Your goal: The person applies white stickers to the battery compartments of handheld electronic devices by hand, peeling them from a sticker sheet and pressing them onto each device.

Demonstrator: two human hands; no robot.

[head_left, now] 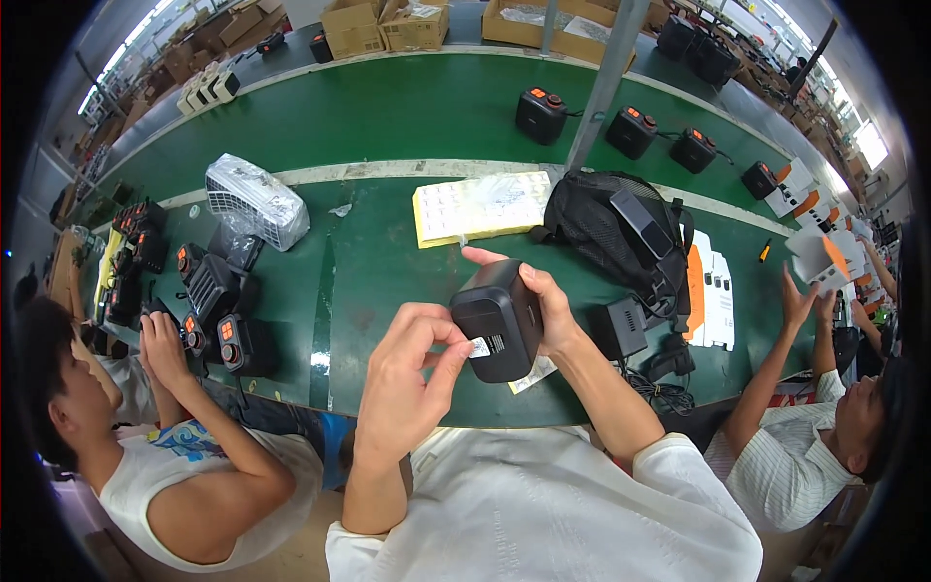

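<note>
A black box-shaped device (pixel 499 361) with rounded edges is held up over the green bench by my right hand (pixel 555 308), whose fingers and thumb wrap around its far and right sides. My left hand (pixel 412 364) pinches thumb and forefinger at the edge of a small white label (pixel 479 347), which lies against the device's near face beside a printed patch. Beneath the device, partly hidden, a pale sheet (pixel 533 375) sticks out at the bench edge. A stack of white label sheets with yellow backing (pixel 480 209) rests just beyond my hands.
Right of my hands are a black mesh bag (pixel 592 209), a power adapter (pixel 619 328) with coiled cable and flat orange-white cardboard (pixel 713 291). A plastic-wrapped item (pixel 257 199) and several black devices (pixel 242 344) sit left. Co-workers flank me; a metal post (pixel 606 87) rises ahead.
</note>
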